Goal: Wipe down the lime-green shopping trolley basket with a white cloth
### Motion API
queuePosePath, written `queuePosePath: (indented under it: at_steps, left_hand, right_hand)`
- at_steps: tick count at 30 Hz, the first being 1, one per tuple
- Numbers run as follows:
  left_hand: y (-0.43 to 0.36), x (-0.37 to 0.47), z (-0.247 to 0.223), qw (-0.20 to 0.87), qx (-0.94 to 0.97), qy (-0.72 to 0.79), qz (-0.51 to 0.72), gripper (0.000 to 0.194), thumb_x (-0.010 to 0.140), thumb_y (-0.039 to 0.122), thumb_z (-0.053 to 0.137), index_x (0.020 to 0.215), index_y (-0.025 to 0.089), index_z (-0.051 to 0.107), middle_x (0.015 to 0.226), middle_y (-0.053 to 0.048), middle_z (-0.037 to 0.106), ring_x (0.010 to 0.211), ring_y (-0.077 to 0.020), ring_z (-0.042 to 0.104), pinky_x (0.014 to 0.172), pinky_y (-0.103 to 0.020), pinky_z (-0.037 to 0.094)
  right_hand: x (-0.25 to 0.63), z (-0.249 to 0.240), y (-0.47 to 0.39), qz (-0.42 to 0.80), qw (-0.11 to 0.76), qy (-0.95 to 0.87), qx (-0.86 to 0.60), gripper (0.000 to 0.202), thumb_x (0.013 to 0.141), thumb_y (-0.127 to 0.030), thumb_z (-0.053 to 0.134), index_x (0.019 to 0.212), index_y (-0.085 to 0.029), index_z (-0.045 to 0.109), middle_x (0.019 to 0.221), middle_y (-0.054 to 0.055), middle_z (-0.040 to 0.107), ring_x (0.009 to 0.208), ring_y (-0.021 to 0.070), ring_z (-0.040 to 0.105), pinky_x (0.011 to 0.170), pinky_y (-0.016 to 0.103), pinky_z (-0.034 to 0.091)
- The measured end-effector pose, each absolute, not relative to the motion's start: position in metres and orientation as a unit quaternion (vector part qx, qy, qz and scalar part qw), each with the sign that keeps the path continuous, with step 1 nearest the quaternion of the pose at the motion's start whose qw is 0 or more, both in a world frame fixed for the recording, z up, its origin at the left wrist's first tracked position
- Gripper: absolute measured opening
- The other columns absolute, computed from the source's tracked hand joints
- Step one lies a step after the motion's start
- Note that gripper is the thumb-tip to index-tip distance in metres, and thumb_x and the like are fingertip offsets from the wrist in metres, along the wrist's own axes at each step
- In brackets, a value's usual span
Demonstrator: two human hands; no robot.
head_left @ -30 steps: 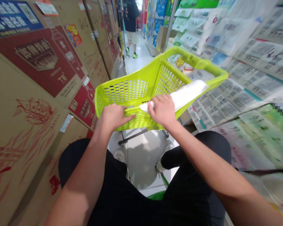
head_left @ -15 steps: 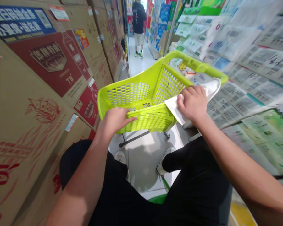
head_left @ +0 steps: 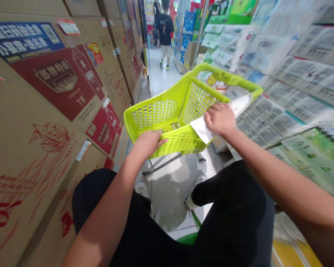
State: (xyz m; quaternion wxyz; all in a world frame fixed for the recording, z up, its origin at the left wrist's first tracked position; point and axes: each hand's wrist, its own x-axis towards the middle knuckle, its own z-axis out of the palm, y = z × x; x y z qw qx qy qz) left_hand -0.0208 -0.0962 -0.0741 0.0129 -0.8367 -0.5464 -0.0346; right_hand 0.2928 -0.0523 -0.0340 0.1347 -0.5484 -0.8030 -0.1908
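A lime-green plastic shopping cart (head_left: 176,139) stands at an angle before me, its handle raised at the far right and its basket walls full of holes. My left hand (head_left: 149,144) grips the near rim toward the left end, thumb outside. My right hand (head_left: 221,119) is closed on a white cloth (head_left: 202,130) and presses it over the same rim nearer the handle. One part of the cloth hangs down the outer wall; another stretches toward the handle. The right fingertips are partly hidden behind the rim.
Stacked cartons (head_left: 52,122) wall the left side. Packs of tissue paper (head_left: 292,92) with handwritten prices fill the right. A person in a dark shirt (head_left: 164,29) is farther up the aisle. My legs and white shoes (head_left: 193,198) are below, near a green object (head_left: 187,238).
The cart has swung slightly, its left end shifting right and its handle shifting left. Both hands have moved with it, still holding. The person up the aisle has changed stance.
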Motion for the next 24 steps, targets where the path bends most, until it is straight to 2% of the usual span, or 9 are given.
queuePosePath:
  at_steps: [5, 9, 11, 12, 15, 17, 19, 21, 24]
  left_hand:
    - [-0.111, 0.014, -0.069, 0.010, -0.792, -0.608, -0.048, 0.034, 0.104, 0.044, 0.053, 0.116, 0.015, 0.067, 0.101, -0.016, 0.077, 0.096, -0.0340, 0.076, 0.077, -0.038, 0.055]
    - [-0.132, 0.049, -0.065, -0.029, -0.787, -0.607, -0.107, 0.025, 0.103, 0.028, 0.051, 0.116, 0.012, 0.065, 0.102, -0.017, 0.075, 0.099, -0.0346, 0.075, 0.085, -0.043, 0.058]
    - [-0.140, 0.064, -0.067, -0.071, -0.792, -0.574, -0.193, 0.034, 0.097, 0.020, 0.053, 0.129, 0.008, 0.060, 0.118, -0.021, 0.070, 0.115, -0.0358, 0.070, 0.098, -0.047, 0.056]
    - [-0.144, 0.070, -0.069, -0.095, -0.788, -0.553, -0.251, 0.047, 0.092, 0.017, 0.057, 0.138, 0.006, 0.053, 0.130, -0.024, 0.063, 0.126, -0.0370, 0.064, 0.105, -0.049, 0.053]
    - [-0.154, 0.089, -0.075, -0.195, -0.746, -0.470, -0.429, 0.084, 0.080, 0.014, 0.063, 0.156, 0.008, 0.029, 0.154, -0.027, 0.034, 0.148, -0.0377, 0.043, 0.120, -0.054, 0.042]
    - [-0.159, 0.095, -0.075, -0.285, -0.703, -0.427, -0.492, 0.082, 0.081, 0.018, 0.061, 0.155, 0.016, 0.027, 0.155, -0.023, 0.030, 0.147, -0.0343, 0.044, 0.118, -0.054, 0.045]
    - [-0.160, 0.090, -0.069, -0.340, -0.679, -0.404, -0.510, 0.065, 0.086, 0.022, 0.058, 0.148, 0.021, 0.039, 0.150, -0.018, 0.037, 0.139, -0.0309, 0.051, 0.112, -0.052, 0.051]
    - [-0.156, 0.071, -0.057, -0.298, -0.700, -0.407, -0.506, 0.045, 0.088, 0.023, 0.059, 0.133, 0.023, 0.054, 0.143, -0.014, 0.046, 0.137, -0.0304, 0.052, 0.114, -0.053, 0.049]
    - [-0.137, 0.023, -0.044, -0.077, -0.722, -0.483, -0.489, 0.033, 0.085, 0.019, 0.067, 0.117, 0.026, 0.067, 0.144, -0.009, 0.050, 0.143, -0.0351, 0.041, 0.127, -0.060, 0.031]
  right_hand:
    - [0.275, -0.068, -0.058, -0.216, 0.244, -0.758, -0.565, 0.040, 0.101, -0.047, 0.040, 0.106, -0.019, 0.069, 0.109, 0.013, 0.063, 0.117, 0.0326, 0.051, 0.122, 0.057, 0.023]
    - [0.245, -0.090, -0.072, -0.177, 0.289, -0.761, -0.553, 0.034, 0.100, -0.043, 0.043, 0.110, -0.020, 0.066, 0.106, 0.011, 0.059, 0.113, 0.0310, 0.052, 0.124, 0.057, 0.021]
    - [0.246, -0.088, -0.077, -0.143, 0.279, -0.781, -0.540, 0.033, 0.101, -0.040, 0.041, 0.111, -0.021, 0.066, 0.105, 0.010, 0.059, 0.113, 0.0306, 0.052, 0.125, 0.056, 0.020]
    - [0.249, -0.086, -0.080, -0.118, 0.270, -0.795, -0.530, 0.033, 0.102, -0.038, 0.040, 0.113, -0.021, 0.066, 0.106, 0.010, 0.060, 0.114, 0.0302, 0.052, 0.125, 0.056, 0.019]
    - [0.257, -0.080, -0.093, -0.036, 0.250, -0.829, -0.500, 0.034, 0.103, -0.036, 0.038, 0.118, -0.021, 0.065, 0.111, 0.009, 0.061, 0.116, 0.0286, 0.052, 0.126, 0.055, 0.016]
    - [0.260, -0.080, -0.104, 0.003, 0.251, -0.841, -0.480, 0.032, 0.102, -0.036, 0.040, 0.115, -0.022, 0.066, 0.110, 0.008, 0.061, 0.114, 0.0280, 0.053, 0.125, 0.056, 0.015]
    - [0.262, -0.080, -0.112, 0.024, 0.256, -0.851, -0.457, 0.028, 0.101, -0.036, 0.043, 0.105, -0.022, 0.066, 0.103, 0.007, 0.060, 0.108, 0.0274, 0.053, 0.121, 0.056, 0.020]
    - [0.265, -0.077, -0.115, 0.040, 0.250, -0.868, -0.428, 0.026, 0.099, -0.034, 0.043, 0.090, -0.021, 0.064, 0.094, 0.006, 0.057, 0.100, 0.0260, 0.052, 0.114, 0.053, 0.027]
    - [0.272, -0.069, -0.107, 0.074, 0.211, -0.895, -0.385, 0.027, 0.096, -0.029, 0.042, 0.073, -0.021, 0.055, 0.083, 0.003, 0.051, 0.090, 0.0232, 0.049, 0.105, 0.049, 0.032]
